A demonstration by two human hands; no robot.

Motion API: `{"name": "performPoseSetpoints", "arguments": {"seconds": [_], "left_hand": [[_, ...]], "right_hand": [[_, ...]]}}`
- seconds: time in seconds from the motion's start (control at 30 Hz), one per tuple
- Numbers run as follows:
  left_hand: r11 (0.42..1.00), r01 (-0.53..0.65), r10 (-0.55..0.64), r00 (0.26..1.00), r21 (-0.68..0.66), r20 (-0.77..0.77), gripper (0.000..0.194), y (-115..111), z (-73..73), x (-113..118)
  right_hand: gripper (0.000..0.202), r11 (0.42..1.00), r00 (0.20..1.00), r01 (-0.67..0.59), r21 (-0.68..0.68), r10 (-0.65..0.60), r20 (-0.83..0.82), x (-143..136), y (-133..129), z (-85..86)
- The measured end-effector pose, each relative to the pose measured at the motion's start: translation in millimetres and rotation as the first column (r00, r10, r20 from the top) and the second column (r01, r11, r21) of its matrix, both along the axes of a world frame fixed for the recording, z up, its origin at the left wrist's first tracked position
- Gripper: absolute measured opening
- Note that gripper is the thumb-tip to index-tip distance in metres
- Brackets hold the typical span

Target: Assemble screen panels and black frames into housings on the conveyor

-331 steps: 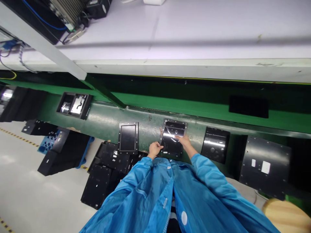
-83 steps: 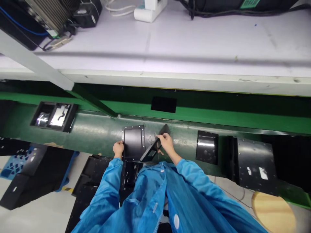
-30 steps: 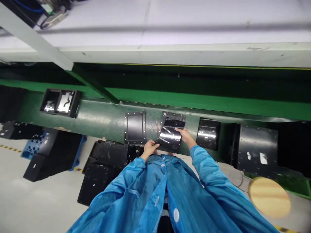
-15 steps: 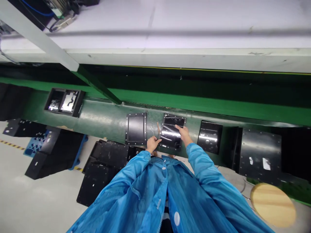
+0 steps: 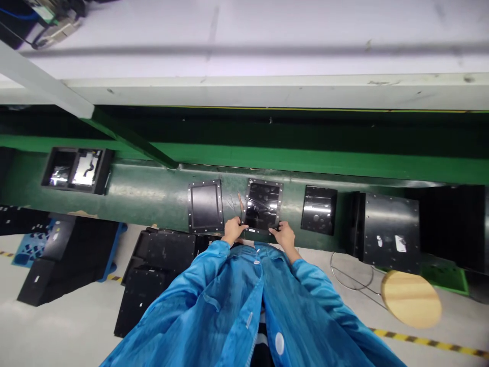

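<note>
Directly ahead lies a black framed panel (image 5: 263,200) with a glossy dark sheet inside its border and bright fastener dots around the rim. My left hand (image 5: 234,229) pinches its near left corner, thumb on top. At the near right corner, my right hand (image 5: 283,234) is closed on the edge, thumb over the rim. Fingers under the edge are hidden. To the left lies another black frame (image 5: 206,206) with a matte centre. A thin brownish tool (image 5: 240,201) lies between the two frames. On the right rests a loose glossy black sheet (image 5: 319,209).
Black boxes (image 5: 391,224) stand at the right end of the green bench (image 5: 153,188). A partitioned black tray (image 5: 75,171) sits far left. Black housings (image 5: 168,252) are stacked near my left side. A round wooden stool (image 5: 411,298) stands lower right. A white shelf (image 5: 267,92) overhangs.
My right hand has moved from the glossy surface down to the near right corner. The glossy sheet now sits squarely inside the frame's border. My view has shifted to the right.
</note>
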State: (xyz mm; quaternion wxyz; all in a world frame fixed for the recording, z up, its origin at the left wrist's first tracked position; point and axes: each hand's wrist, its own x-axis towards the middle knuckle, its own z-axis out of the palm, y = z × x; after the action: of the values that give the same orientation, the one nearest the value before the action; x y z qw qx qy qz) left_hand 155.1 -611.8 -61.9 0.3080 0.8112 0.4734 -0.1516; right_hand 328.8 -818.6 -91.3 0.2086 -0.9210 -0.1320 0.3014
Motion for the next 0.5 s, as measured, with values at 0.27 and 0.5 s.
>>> {"name": "performPoseSetpoints", "arguments": {"seconds": [0.27,0.5], "left_hand": [[0.991,-0.091,0.075,0.985,-0.100,-0.155,0.034,-4,-2.5,11],[0.994,-0.088,0.075,0.977,-0.059,-0.200,0.035,-11,-2.1,13]], "right_hand": [[0.034,0.992,1.000,0.001,-0.123,-0.005,-0.028,0,-10,2.3],[0.039,0.960,0.994,-0.099,-0.261,0.081,-0.076,5,1,12.6]]}}
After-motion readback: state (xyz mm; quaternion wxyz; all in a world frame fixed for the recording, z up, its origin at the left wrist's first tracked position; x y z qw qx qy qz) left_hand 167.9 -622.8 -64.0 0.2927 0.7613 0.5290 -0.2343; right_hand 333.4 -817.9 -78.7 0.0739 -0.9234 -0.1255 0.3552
